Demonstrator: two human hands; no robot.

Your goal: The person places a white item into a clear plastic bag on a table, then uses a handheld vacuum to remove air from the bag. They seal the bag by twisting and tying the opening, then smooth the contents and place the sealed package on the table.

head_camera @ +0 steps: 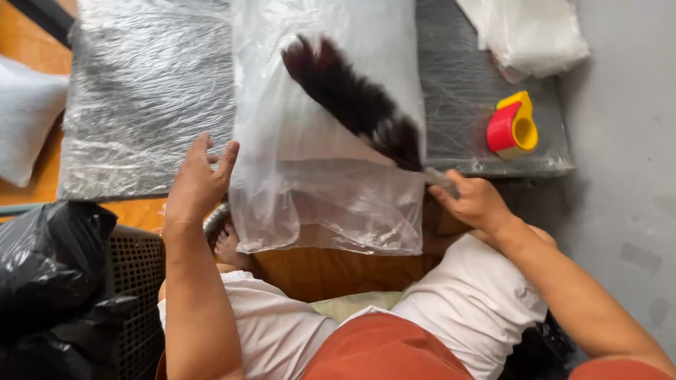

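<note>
Nearest the camera are the person's knees in white shorts (465, 302) and an orange shirt (384, 348), with a black bag (49, 274) and a perforated crate (137, 281) at the left. Just beyond, the left hand (197, 184) lies flat with fingers spread and released, its fingertips touching the left edge of a clear plastic bag (331, 190) that hangs over the table's near edge. The right hand (475, 203) is clenched around the thin handle of a dark feather duster (352, 98), gripping it just at the bag's right side. The duster lies aslant on top of the bag, its bushy head pointing up and left, toward the far side. Under the bag, a table (148, 98) is wrapped in crinkled clear film. Farther right on it sits a red and yellow tape dispenser (512, 127), well apart from the right hand. Beyond that, at the far right corner, lies a heap of white plastic (528, 32). A white cushion (24, 119) shows at the far left.
</note>
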